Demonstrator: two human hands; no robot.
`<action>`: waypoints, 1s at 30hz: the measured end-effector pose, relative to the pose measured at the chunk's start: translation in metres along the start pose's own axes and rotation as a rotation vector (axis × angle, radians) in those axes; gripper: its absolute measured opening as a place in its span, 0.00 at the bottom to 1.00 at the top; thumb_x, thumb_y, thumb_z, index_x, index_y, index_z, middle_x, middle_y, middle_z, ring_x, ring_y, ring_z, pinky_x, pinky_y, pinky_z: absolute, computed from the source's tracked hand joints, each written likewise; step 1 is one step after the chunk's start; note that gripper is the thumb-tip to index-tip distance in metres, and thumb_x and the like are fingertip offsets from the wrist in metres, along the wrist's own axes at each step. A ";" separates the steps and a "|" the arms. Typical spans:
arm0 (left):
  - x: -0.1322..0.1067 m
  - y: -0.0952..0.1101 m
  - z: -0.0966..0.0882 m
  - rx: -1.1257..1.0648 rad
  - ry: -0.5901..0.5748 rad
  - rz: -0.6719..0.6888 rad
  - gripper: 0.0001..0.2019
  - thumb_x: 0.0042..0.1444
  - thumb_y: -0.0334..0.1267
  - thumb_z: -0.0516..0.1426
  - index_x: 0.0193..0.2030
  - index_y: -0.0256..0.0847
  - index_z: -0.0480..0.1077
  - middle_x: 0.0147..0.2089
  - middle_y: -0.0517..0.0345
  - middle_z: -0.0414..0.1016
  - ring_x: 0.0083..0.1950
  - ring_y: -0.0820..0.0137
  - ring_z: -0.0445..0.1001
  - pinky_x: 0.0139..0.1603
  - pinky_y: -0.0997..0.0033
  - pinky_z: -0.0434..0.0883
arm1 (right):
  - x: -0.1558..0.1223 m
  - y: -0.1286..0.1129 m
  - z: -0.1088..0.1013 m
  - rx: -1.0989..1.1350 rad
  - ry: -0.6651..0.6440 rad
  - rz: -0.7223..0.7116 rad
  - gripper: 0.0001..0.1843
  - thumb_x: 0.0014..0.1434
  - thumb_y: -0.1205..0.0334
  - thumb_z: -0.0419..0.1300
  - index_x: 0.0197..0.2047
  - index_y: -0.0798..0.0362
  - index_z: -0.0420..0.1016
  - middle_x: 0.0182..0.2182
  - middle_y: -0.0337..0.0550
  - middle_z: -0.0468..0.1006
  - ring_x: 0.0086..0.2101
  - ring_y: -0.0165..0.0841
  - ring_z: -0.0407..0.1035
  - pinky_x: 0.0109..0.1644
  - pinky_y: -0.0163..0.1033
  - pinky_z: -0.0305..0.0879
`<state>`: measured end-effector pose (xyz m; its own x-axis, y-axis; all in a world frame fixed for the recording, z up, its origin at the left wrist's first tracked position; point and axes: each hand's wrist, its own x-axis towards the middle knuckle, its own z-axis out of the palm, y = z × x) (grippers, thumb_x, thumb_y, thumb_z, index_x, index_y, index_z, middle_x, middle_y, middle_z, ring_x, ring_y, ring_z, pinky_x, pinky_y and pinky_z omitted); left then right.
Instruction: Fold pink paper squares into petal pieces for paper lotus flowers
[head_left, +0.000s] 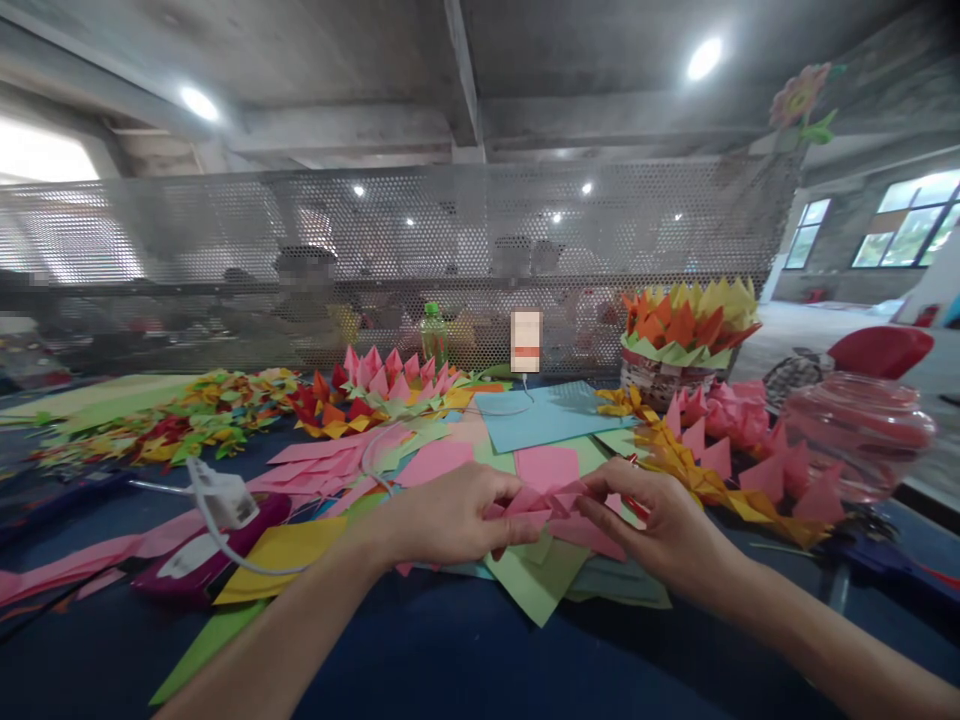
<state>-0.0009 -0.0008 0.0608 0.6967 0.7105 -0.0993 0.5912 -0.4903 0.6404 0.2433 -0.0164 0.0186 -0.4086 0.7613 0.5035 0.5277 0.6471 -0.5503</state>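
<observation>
A small piece of folded pink paper (553, 499) is held between my two hands above the middle of the table. My left hand (450, 515) pinches its left end between thumb and fingers. At the other end, the thumb and fingertips of my right hand (651, 508) are closed on the same paper. Beneath both hands lie light green sheets (541, 588) and a pink sheet (546, 463). Something thin and red shows by my right hand, partly hidden. A light blue sheet (540, 422) lies just beyond the hands.
Pink strips (322, 468), yellow sheets (281, 552) and a purple power strip (184, 575) with a white charger (225, 498) lie left. Folded paper points fill a basket (664, 368) at the right, near a clear jar (859, 440). A perforated metal screen (465, 240) stands behind.
</observation>
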 end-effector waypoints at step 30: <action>0.002 0.005 0.002 -0.044 0.046 0.042 0.23 0.64 0.56 0.49 0.40 0.38 0.74 0.26 0.61 0.70 0.26 0.74 0.67 0.27 0.76 0.61 | 0.001 0.004 -0.001 -0.067 -0.038 -0.087 0.08 0.64 0.66 0.56 0.39 0.50 0.77 0.32 0.41 0.78 0.34 0.33 0.69 0.37 0.38 0.63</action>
<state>0.0042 -0.0024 0.0622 0.7005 0.7127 -0.0369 0.5425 -0.4982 0.6764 0.2453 -0.0131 0.0175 -0.4822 0.7044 0.5210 0.5373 0.7074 -0.4592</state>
